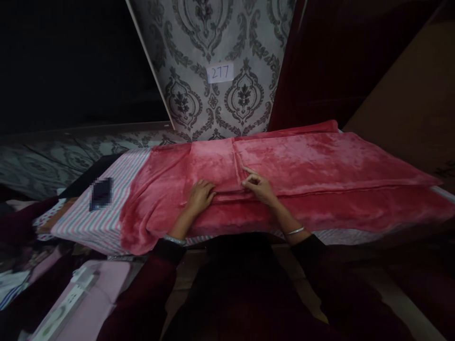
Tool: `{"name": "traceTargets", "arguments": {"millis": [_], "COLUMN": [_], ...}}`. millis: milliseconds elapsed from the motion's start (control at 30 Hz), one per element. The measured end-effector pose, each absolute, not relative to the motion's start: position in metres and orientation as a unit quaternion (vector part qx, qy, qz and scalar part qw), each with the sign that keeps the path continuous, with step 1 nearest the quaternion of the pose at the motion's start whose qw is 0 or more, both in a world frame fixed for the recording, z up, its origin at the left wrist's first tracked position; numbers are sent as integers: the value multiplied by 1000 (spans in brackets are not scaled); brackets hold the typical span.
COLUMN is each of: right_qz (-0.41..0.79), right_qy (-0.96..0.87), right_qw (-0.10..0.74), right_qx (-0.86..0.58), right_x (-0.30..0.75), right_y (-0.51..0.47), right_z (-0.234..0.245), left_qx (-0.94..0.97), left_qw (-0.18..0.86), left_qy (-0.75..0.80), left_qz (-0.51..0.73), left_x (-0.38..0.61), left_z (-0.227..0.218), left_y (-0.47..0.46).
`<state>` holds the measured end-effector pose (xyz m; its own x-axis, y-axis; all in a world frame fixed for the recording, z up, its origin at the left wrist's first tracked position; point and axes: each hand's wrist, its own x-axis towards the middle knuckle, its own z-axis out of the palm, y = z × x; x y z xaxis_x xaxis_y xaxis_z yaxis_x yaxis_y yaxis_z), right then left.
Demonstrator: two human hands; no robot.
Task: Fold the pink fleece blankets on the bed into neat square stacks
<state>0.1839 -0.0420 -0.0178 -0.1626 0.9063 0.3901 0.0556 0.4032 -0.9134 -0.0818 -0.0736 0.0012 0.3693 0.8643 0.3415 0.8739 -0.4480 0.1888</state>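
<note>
A red plush blanket lies spread along the tabletop, with a section folded over on its left and middle. My left hand rests at the near edge of that folded section, fingers bent and closed on the fabric. To its right, my right hand pinches the blanket beside the raised seam of the fold, thumb against curled fingers and the index finger pointing out. Loose, rumpled fabric bunches at the blanket's left end.
A striped cloth covers the table under the blanket, with a dark, blurred flat object on it. Behind stand a patterned wall with a paper label and a large dark screen. A white power strip lies at lower left.
</note>
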Motion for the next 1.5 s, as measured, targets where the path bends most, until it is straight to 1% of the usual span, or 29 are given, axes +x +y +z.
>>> {"name": "traceTargets", "arguments": {"millis": [100,200,267,367,467,500,567,633,700,800,900,1000,1100,1167,1300,1500], "right_qz": [440,436,440,449,393,367,325,297,272,259,292,331,347,326,243,117], "right_qy": [-619,-606,-604,-599,-605,-610,-625,-651,-680,-712,-735,-752,-756,-767,-809,-840], "right_qw": [526,536,548,553,544,536,510,460,404,356,353,363,371,383,390,387], "right_qx": [-382,-395,-375,-366,-430,-454,-494,-526,-548,-547,-500,-439,-413,-399,-366,-363], "right_x": [177,167,162,164,182,189,202,211,213,209,205,205,206,205,201,198], "right_y": [-34,-24,-19,-18,-25,-29,-37,-44,-49,-51,-51,-50,-46,-41,-27,-16], "right_z": [-15,-10,-5,-4,-15,-21,-31,-37,-39,-37,-35,-35,-32,-28,-20,-17], "left_qx": [-814,-816,-816,-741,-621,-603,-605,-637,-704,-814,-840,-834,-833,-831,-831,-801], "left_qw": [8,4,-5,-46,-80,-67,2,76,93,27,-14,-31,-44,-48,-43,23], "left_qy": [-547,-535,-534,-629,-716,-716,-688,-643,-582,-484,-474,-488,-486,-492,-512,-563], "left_qz": [-196,-219,-220,-232,-310,-344,-401,-418,-397,-319,-264,-256,-260,-255,-214,-203], "left_x": [-80,-69,-59,-57,-73,-80,-90,-92,-84,-68,-64,-71,-78,-80,-79,-74], "left_z": [5,9,10,14,20,21,21,17,8,-7,-14,-14,-13,-13,-12,-8], "left_y": [-74,-74,-68,-48,-28,-26,-31,-49,-70,-92,-95,-90,-86,-85,-82,-81]}}
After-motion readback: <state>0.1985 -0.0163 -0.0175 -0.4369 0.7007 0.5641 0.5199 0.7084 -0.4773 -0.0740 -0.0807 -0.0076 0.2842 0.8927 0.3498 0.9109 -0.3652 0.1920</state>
